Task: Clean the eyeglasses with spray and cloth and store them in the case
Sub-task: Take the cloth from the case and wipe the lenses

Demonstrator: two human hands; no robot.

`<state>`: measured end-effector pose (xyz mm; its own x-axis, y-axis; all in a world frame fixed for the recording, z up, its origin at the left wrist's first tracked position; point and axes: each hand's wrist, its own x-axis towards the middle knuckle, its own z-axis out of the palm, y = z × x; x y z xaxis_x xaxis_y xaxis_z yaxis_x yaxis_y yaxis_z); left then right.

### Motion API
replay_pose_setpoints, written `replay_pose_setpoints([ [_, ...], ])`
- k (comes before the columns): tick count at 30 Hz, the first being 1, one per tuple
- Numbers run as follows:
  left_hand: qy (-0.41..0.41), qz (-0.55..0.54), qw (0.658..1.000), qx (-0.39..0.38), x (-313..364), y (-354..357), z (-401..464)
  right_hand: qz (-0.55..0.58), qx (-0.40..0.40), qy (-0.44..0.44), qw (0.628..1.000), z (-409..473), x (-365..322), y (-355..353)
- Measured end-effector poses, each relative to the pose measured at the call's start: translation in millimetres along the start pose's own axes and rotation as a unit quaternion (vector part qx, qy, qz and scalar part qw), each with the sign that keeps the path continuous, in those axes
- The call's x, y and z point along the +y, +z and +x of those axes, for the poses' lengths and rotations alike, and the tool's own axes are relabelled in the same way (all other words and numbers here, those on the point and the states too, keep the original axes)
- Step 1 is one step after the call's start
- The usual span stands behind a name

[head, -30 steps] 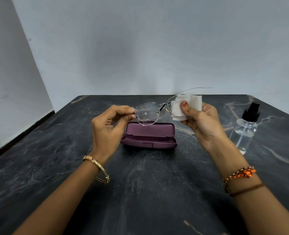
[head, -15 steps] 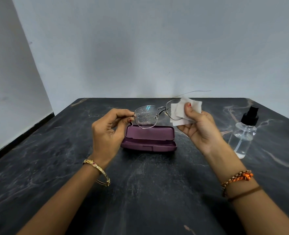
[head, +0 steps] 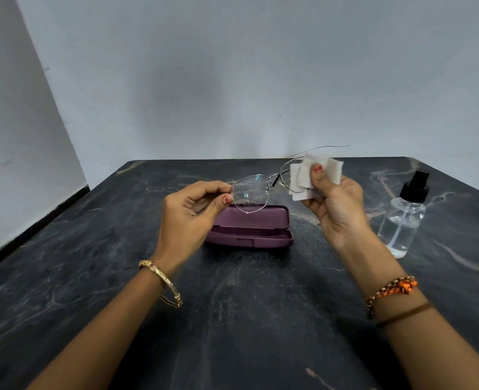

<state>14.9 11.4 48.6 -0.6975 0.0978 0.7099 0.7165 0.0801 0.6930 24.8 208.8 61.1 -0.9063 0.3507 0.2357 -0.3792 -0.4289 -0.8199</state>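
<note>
Metal-rimmed eyeglasses (head: 263, 190) hang in the air between your hands, above the purple case (head: 253, 228), which lies shut on the dark marble table (head: 232, 319). In the head view, your left hand (head: 189, 218) pinches the outer edge of one lens between thumb and curled fingers; droplets speckle that lens. Your right hand (head: 336, 209) pinches the white cloth (head: 311, 175) around the other lens, thumb pressed on the cloth's near face. One temple arm sticks out past the cloth toward the wall. Beside your right wrist, the clear spray bottle (head: 404, 220) stands upright on the table, black cap on.
</note>
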Motion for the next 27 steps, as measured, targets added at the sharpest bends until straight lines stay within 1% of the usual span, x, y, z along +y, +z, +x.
replay_pose_setpoints([
  [4, -0.039, -0.010, 0.999, -0.001, 1, 3, 2, -0.037, -0.009, -0.017, 0.999, 0, -2, -1],
  [7, -0.037, -0.001, 0.999, 0.020, 0, 3, 4, -0.094, -0.021, -0.031, 0.995, 1, 0, 0],
  [9, -0.036, -0.011, 0.998, 0.040, 1, 1, 5, -0.111, -0.032, -0.043, 0.992, 0, 1, 1],
  [14, -0.048, -0.006, 0.997, 0.056, 1, -4, 7, -0.082, -0.051, -0.032, 0.995, -5, 4, 5],
  [16, -0.067, -0.012, 0.996, 0.059, -2, -3, 7, -0.060, -0.038, -0.021, 0.997, -5, 5, 6],
  [20, -0.124, -0.078, 0.982, 0.119, -6, -3, 11, 0.010, 0.007, 0.011, 1.000, -2, 1, 2],
  [24, -0.130, -0.114, 0.971, 0.167, -7, -8, 15, 0.032, 0.018, 0.040, 0.999, -3, 5, 4],
  [27, -0.133, -0.122, 0.966, 0.185, -7, -5, 13, 0.023, 0.007, 0.066, 0.998, -9, 15, 13],
])
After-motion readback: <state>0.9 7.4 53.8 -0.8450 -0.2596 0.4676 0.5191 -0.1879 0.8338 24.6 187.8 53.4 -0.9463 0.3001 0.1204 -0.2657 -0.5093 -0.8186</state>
